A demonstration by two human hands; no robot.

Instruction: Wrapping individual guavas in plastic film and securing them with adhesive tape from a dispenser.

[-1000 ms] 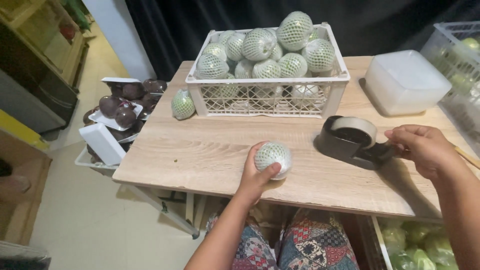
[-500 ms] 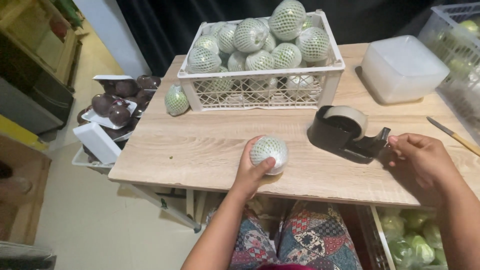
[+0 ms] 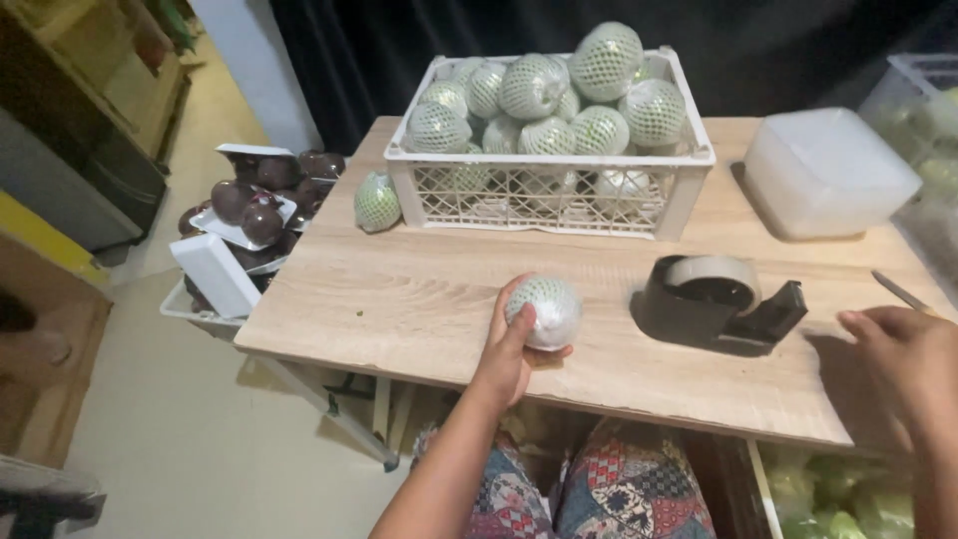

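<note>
Left hand: the left hand (image 3: 511, 357) sits low in the middle of the frame, and its fingers are wrapped around a round green fruit in a white foam net (image 3: 545, 311), holding it on the wooden table (image 3: 399, 299).
Right hand: the right hand (image 3: 903, 349) is at the right edge of the frame, just right of the black tape holder (image 3: 718, 304). Its fingers look curled and close together, but I cannot tell if they pinch anything, because the picture is blurry there.
Fruit: it is in the middle of the frame, near the front edge of the table, touching the table top.
Step in hand: I think the fruit is being kept steady while the other hand works near the tape.
Next move: it likely needs a small bit of tape and a firm hold, so the round fruit does not roll away.
Behind: a white crate (image 3: 559, 190) in the upper middle is piled with more netted fruits, and one netted fruit (image 3: 377, 202) lies just left of it.
Upper right: a stack of white trays (image 3: 828, 172).
Left side: dark round fruits in trays (image 3: 254, 205) sit lower than the table.
</note>
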